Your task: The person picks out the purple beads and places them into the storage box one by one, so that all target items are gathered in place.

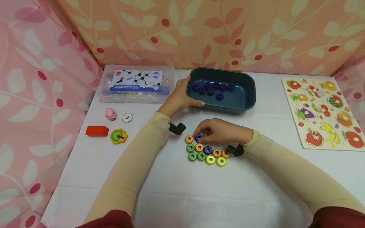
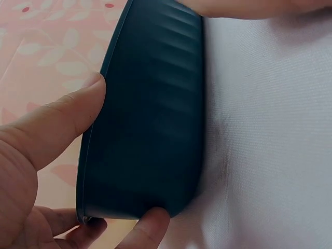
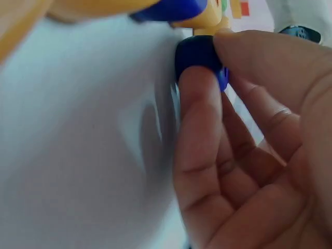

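Observation:
My left hand point(image 1: 180, 96) grips the left end of a dark teal plastic bin point(image 1: 242, 96), its thumb and fingers spread round the corner and rim. Several dark blue-purple rings point(image 1: 219, 96) lie inside the bin, mostly toward its left. Just in front of the bin, my right hand point(image 1: 219, 130) pinches a blue ring point(image 3: 196, 54) between thumb and index finger, low over the white cloth. Close around it lie loose orange point(image 1: 189, 139), green point(image 1: 192, 156) and yellow rings point(image 1: 220, 161), plus another blue ring point(image 1: 208, 150). The held ring is partly hidden by fingertips.
A clear molecular model kit box point(image 1: 137, 84) stands left of the bin. Nearer lie a pink pig point(image 1: 111, 114), a poker chip point(image 1: 127, 117), a red block point(image 1: 97, 131) and a tree piece point(image 1: 118, 136). A fruit puzzle board point(image 1: 325, 112) lies at the right.

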`<state>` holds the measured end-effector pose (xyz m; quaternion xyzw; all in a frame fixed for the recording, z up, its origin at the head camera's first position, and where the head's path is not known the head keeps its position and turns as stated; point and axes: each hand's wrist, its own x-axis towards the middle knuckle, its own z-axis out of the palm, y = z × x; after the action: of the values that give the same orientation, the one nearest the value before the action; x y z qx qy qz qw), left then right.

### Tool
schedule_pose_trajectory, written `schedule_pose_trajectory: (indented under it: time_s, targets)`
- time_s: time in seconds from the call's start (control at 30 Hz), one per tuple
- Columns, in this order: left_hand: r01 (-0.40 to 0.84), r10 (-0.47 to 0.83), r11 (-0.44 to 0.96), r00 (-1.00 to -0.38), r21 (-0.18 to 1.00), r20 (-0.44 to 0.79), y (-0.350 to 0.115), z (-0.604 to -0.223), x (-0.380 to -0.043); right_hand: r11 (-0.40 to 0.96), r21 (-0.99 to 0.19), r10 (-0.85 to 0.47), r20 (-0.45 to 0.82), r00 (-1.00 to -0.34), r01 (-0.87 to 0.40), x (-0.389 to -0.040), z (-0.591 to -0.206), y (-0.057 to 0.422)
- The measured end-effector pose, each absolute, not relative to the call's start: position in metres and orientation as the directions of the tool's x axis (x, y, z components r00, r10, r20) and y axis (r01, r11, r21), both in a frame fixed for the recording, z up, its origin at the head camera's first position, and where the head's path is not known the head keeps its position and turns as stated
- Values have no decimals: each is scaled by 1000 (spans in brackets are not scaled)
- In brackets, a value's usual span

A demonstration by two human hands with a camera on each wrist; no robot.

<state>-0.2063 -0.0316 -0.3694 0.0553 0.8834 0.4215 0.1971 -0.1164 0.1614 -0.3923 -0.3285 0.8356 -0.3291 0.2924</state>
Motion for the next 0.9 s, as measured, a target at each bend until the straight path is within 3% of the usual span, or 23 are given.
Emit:
schedule_pose_trajectory:
  time_s: [0.2, 0.33, 0.5, 0.67, 0.9]
  targets:
    - [-74, 267, 641, -912, 764, -312, -32, -370, -208, 560, -736, -721, -207, -661, -381, -124, -366, 172]
    - [-68, 271, 646, -911, 761, -311, -32, -370, -209, 606, -694, -615, -99, -782, -389, -142, -332, 195]
    - [-52, 288, 641, -909, 766, -302, -33, -370, -212, 744, -625, -381, -107, -918, -237, -180, -310, 231]
    - [-62, 287, 635, -906, 770, -310, -33, -371, -212, 788, -607, -275, -199, -941, -102, -213, -322, 254]
    - [-68, 282, 646, -904, 760, -320, -33, -370, -212, 835, -527, -325, -241, -914, -159, -232, -341, 260]
